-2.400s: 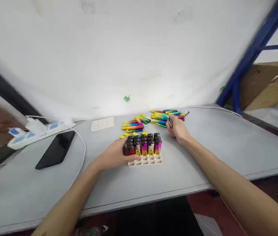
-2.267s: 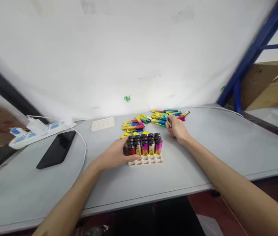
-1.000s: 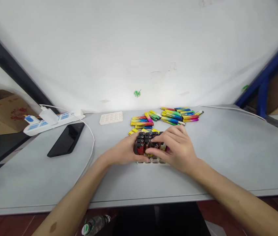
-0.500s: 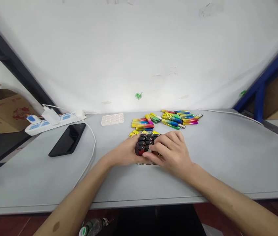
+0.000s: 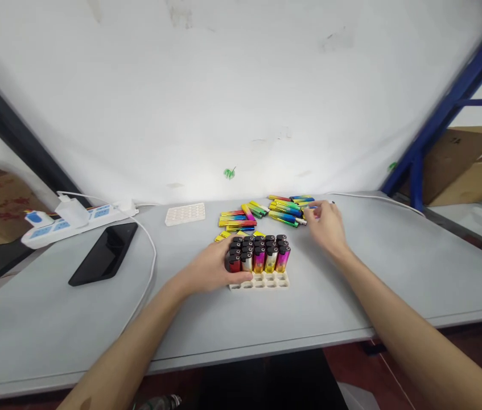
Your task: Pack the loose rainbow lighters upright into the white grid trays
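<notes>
A cream tray (image 5: 262,281) stands in the middle of the grey table (image 5: 351,285). Several upright lighters (image 5: 260,250) with black caps and bright bodies fill its back rows; the front row is bare. My left hand (image 5: 209,269) grips the tray's left side, fingers curled against the lighters. My right hand (image 5: 326,225) reaches to the far right pile of loose rainbow lighters (image 5: 289,206), fingers pinched at a lighter there. A second loose pile (image 5: 238,219) lies just behind the tray.
A second cream tray (image 5: 185,213) lies empty near the wall. A black phone (image 5: 104,253) and a white power strip (image 5: 70,219) with cables sit at the left. Cardboard boxes (image 5: 466,165) stand behind a blue frame (image 5: 432,131) on the right.
My right hand left the tray, where it was pressing on the upright lighters, and moved back right to the loose pile. My left hand stayed on the tray. The camera view shifted slightly.
</notes>
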`<state>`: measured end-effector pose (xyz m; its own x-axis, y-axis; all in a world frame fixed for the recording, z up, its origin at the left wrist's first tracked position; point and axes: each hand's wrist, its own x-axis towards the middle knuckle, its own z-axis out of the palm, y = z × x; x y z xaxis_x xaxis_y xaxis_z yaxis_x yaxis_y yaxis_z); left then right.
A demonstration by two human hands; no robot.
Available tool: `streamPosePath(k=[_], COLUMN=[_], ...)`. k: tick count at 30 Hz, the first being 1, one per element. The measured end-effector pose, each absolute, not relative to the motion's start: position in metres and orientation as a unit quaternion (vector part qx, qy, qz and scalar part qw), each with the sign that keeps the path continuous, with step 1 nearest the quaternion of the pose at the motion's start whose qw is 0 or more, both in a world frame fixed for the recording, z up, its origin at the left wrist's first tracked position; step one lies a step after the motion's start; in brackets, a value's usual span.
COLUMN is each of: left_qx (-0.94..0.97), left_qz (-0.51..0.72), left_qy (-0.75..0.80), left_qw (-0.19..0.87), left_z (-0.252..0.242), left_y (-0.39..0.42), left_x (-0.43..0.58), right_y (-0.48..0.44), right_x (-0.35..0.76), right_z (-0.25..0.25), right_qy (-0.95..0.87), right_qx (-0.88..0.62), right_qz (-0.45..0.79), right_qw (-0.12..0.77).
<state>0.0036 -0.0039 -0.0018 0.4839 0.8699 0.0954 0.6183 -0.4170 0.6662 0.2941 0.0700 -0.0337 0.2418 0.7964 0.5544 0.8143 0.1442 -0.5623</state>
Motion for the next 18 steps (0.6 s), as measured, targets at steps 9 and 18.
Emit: streamPosePath(k=[9,18], left_qx=[0.812,0.815], left_qz=[0.228,0.224], left_qy=[0.452,0.447], left_qw=[0.289,0.293], left_z=[-0.003,-0.004], left_y=[-0.003,-0.001], left_x=[0.004,0.002], right_y=[0.075,0.074], right_x=[0.289,0.281], right_z=[-0.050,-0.049], right_qy=[-0.652,-0.744], right_qx=[-0.707,-0.602], right_qz=[-0.030,-0.066], right_qw=[0.273,0.282])
